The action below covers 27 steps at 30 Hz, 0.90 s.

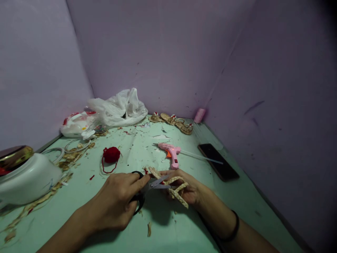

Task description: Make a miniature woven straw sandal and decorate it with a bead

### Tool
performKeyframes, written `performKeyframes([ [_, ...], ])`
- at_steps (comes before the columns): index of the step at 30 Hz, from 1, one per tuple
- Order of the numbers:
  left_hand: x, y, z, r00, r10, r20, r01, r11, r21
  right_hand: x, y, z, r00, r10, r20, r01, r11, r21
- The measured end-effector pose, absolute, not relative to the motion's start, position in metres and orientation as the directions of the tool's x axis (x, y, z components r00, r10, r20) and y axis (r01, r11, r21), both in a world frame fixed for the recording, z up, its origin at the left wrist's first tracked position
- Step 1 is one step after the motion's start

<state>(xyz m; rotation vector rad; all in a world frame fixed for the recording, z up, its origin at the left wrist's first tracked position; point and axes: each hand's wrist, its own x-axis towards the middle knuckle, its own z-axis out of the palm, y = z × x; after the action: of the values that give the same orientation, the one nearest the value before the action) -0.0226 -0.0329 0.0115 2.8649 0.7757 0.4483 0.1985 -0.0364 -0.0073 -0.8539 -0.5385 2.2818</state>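
Observation:
My left hand [119, 198] is closed round the black handles of a pair of scissors [155, 184]. The blades stand apart and point right, at a braided straw piece [180, 188]. That piece is pale, with looped and crossing strands and a bit of red near the blades. My right hand [191, 188] grips it from behind, with some fingers hidden by the braid. Just beyond my hands lies a pink glue gun [171, 153] with a long clear glue stick in it. A ball of red yarn [111, 155] rests on the green table, left of the glue gun.
A dark phone [218, 161] lies at the right. Small woven straw pieces [172, 120] and a pink thread spool [199, 115] are by the back wall. Crumpled plastic bags [121, 107] sit back left. A white container [31, 179] stands left among straw scraps [70, 161].

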Motion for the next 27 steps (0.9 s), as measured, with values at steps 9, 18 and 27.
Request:
performKeyframes([
  [9,-0.024,-0.031,0.01,0.782,0.531,0.326,0.506,-0.847,0.165,0.202,-0.042,0.012,-0.482,0.769,-0.42,-0.463,-0.63,-0.623],
  [18,-0.031,-0.025,0.01,0.801,0.494,0.338,0.509,-0.859,0.048,0.211,-0.036,0.01,-0.546,0.716,-0.435,-0.392,-0.677,-0.623],
  [27,-0.035,-0.024,0.006,0.822,0.469,0.322,0.468,-0.88,0.087,0.215,-0.033,0.01,-0.588,0.72,-0.368,-0.445,-0.668,-0.596],
])
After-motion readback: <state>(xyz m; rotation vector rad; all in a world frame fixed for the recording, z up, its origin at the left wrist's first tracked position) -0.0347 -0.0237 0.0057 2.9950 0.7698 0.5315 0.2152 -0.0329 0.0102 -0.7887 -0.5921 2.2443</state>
